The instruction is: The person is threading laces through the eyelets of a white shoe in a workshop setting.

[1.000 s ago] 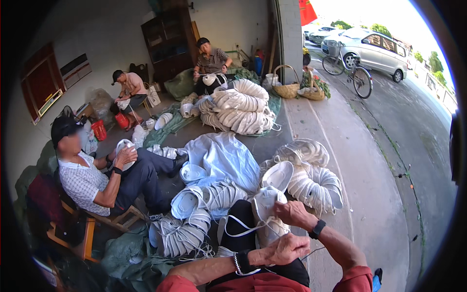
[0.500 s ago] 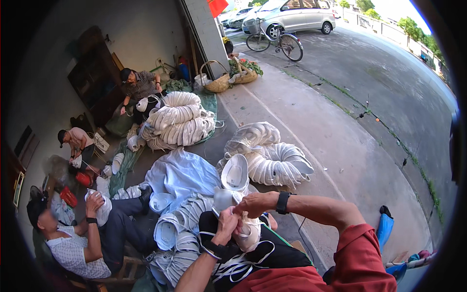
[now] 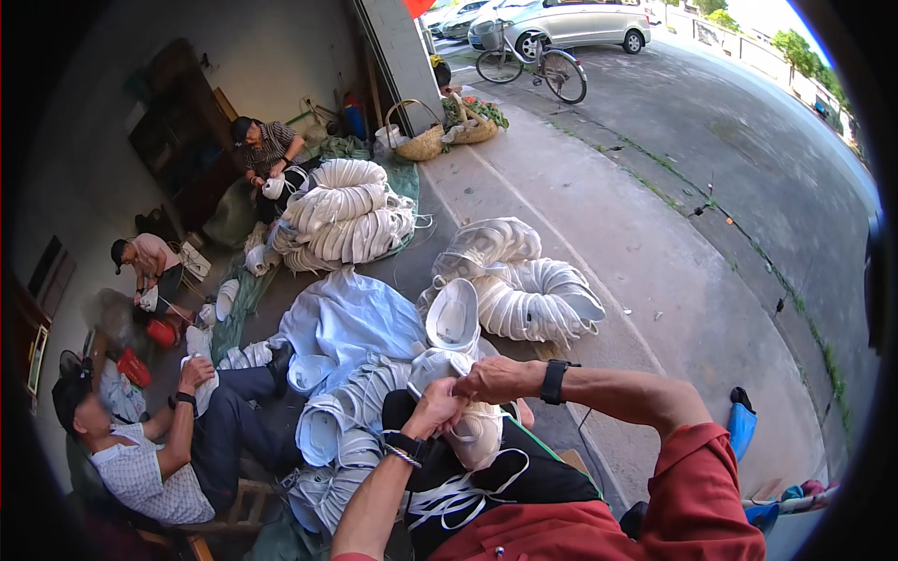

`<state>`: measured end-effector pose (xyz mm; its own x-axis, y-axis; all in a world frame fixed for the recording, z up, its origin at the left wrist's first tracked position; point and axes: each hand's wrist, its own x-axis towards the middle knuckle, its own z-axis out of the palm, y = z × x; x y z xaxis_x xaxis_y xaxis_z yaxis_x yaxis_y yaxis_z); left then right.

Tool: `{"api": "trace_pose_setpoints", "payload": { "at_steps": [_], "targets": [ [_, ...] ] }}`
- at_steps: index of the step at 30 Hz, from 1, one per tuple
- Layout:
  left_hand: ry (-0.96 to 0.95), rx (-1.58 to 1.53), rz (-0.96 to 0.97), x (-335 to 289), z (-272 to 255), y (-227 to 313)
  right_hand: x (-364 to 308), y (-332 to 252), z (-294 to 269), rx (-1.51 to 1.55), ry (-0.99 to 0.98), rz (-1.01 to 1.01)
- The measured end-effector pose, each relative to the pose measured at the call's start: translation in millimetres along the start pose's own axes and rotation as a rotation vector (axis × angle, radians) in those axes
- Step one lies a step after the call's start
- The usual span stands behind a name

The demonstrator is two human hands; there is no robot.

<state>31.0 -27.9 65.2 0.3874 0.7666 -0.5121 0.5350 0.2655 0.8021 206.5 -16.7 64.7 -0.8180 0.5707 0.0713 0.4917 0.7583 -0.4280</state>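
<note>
On my lap lies a cream-white shoe upper (image 3: 477,439), its toe toward me. My left hand (image 3: 436,409) is closed on its far end, fingers bent. Knuckles up, my right hand (image 3: 498,381) is closed against the left one over the same end; what its fingertips pinch is hidden. Loose white laces (image 3: 458,497) trail over my dark lap cloth. Just beyond my hands sits another white upper (image 3: 438,366), and past it a white shoe upper (image 3: 453,316) shows its opening.
Nested white uppers (image 3: 351,411) lie along my left, beside a pale blue cloth (image 3: 351,313). Coiled stacks of uppers (image 3: 538,299) sit ahead. A co-worker (image 3: 150,467) sits at left holding a white piece; two more people work farther back. A green cord (image 3: 552,451) runs by my lap.
My hands stay together at the upper, the right having shifted slightly up. The near-left co-worker's white piece is lower and less visible. The farthest co-worker's hands have come together at a white upper.
</note>
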Motion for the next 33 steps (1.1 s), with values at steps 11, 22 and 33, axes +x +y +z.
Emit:
{"api": "trace_pose_setpoints", "payload": {
  "at_steps": [11, 22, 33],
  "targets": [
    [0.855, 0.547, 0.372, -12.9, -51.7, -69.9, 1.7, 1.3, 1.5, -0.039, 0.008, 0.024],
    [0.371, -1.086, 0.127, -138.2, -106.9, -116.7, 54.3, -51.5, 21.9, 0.396, 0.341, -0.142],
    [0.294, -1.235, 0.275, -118.6, -107.5, -109.9, -23.4, 22.3, -102.9, 1.359, 0.692, 0.259]
  ]
}}
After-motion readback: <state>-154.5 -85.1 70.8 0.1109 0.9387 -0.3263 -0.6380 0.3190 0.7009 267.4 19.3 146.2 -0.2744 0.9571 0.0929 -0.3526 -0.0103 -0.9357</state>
